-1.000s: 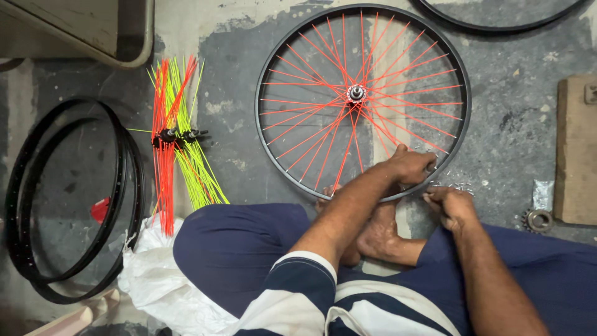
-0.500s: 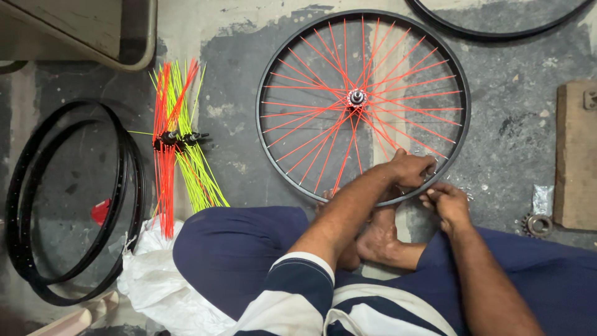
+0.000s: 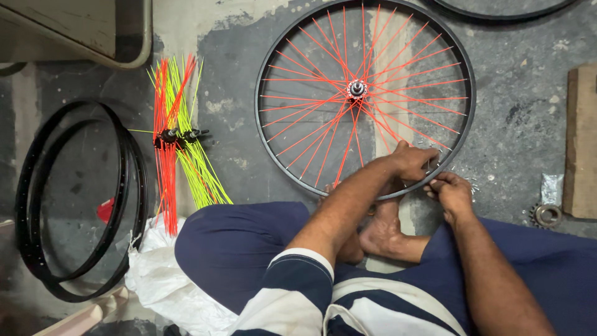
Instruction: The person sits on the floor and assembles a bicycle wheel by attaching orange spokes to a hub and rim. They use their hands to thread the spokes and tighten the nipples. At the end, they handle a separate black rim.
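Note:
A bicycle wheel (image 3: 271, 134) with a black rim and orange spokes lies flat on the floor in front of me, its silver hub (image 3: 356, 88) in the middle. My left hand (image 3: 411, 160) rests on the near edge of the rim, fingers curled over it near a spoke end. My right hand (image 3: 449, 188) pinches the rim just to the right of it, fingertips almost touching the left hand. Whether a small part sits between the fingers cannot be told.
Bundles of orange and yellow-green spokes (image 3: 177, 143) with two hubs lie to the left. Two bare black rims (image 3: 74, 199) lie stacked at far left. A white sack (image 3: 161, 274), a wooden block (image 3: 581, 140), a sprocket (image 3: 547, 215) and another rim (image 3: 497, 9) surround me.
Both hands have stayed on the near rim and shifted slightly right along it. The wheel looks barely moved.

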